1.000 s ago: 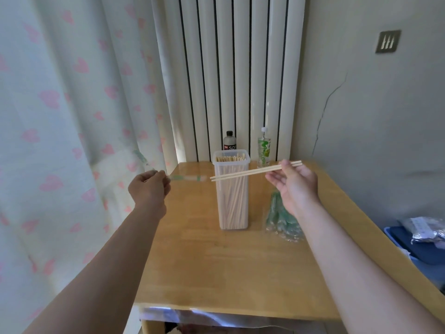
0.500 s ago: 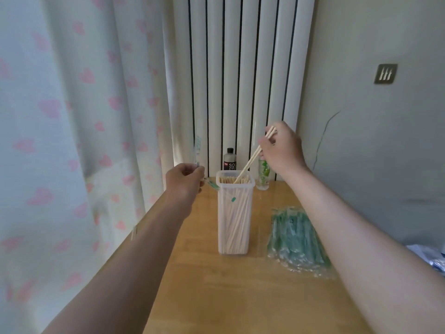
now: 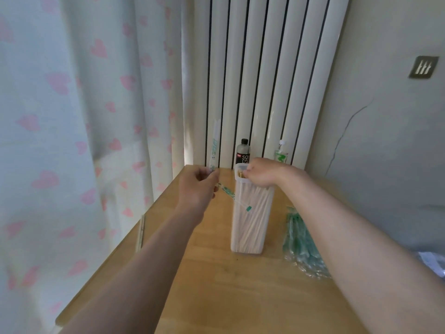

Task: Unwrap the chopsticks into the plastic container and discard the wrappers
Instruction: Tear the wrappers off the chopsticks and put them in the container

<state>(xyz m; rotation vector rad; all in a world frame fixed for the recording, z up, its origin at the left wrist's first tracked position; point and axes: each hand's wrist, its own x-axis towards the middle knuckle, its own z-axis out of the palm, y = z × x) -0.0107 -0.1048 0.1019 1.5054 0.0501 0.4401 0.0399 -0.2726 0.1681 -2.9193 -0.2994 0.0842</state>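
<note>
A tall clear plastic container (image 3: 250, 227), packed with bare wooden chopsticks, stands upright in the middle of the wooden table (image 3: 240, 297). My right hand (image 3: 262, 172) sits on its open top, fingers curled around the upper ends of a chopstick pair (image 3: 240, 175) sunk into the container. To the left of the container, my left hand (image 3: 199, 186) pinches an empty green-printed wrapper (image 3: 214, 148); one end sticks up and the other trails down across the container's front. A bundle of wrapped chopsticks (image 3: 301, 244) lies to the right of the container.
A dark soda bottle (image 3: 243, 153) and a clear green-labelled bottle (image 3: 280, 154) stand at the table's back edge against the white radiator. A loose chopstick pair (image 3: 140, 233) lies along the table's left edge by the heart-print curtain. A grey wall is on the right.
My right hand came down from above the container and pushed the chopsticks into it. My left hand stayed beside it with the wrapper. The camera moved closer.
</note>
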